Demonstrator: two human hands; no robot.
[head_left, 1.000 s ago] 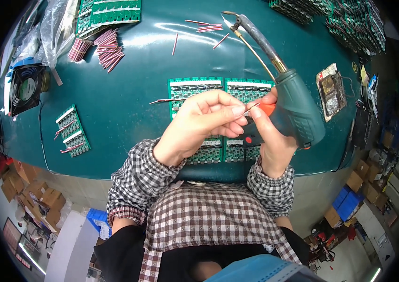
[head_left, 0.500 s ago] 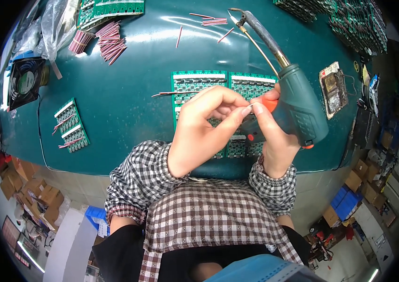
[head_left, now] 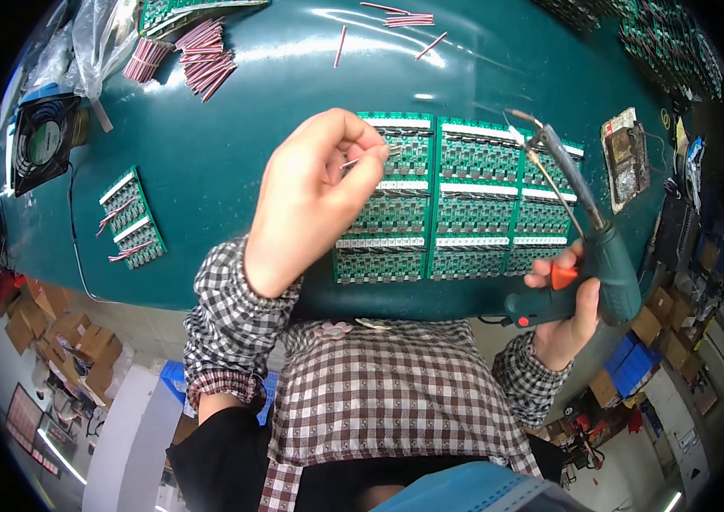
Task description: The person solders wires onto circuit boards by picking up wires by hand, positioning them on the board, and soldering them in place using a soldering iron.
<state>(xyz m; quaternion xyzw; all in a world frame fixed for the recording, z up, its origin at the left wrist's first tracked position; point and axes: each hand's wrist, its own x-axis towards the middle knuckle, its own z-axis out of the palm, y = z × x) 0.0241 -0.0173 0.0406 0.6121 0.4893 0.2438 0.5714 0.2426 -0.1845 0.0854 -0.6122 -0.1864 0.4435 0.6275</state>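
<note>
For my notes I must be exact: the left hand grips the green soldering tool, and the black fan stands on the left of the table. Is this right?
Not quite: the head view shows the right hand gripping the green soldering tool, not the left hand. The black fan does stand on the left of the table.

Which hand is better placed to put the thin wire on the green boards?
Probably the left hand: it pinches the thin wire near the left side of the green boards. The right hand is full, holding the soldering gun.
</note>
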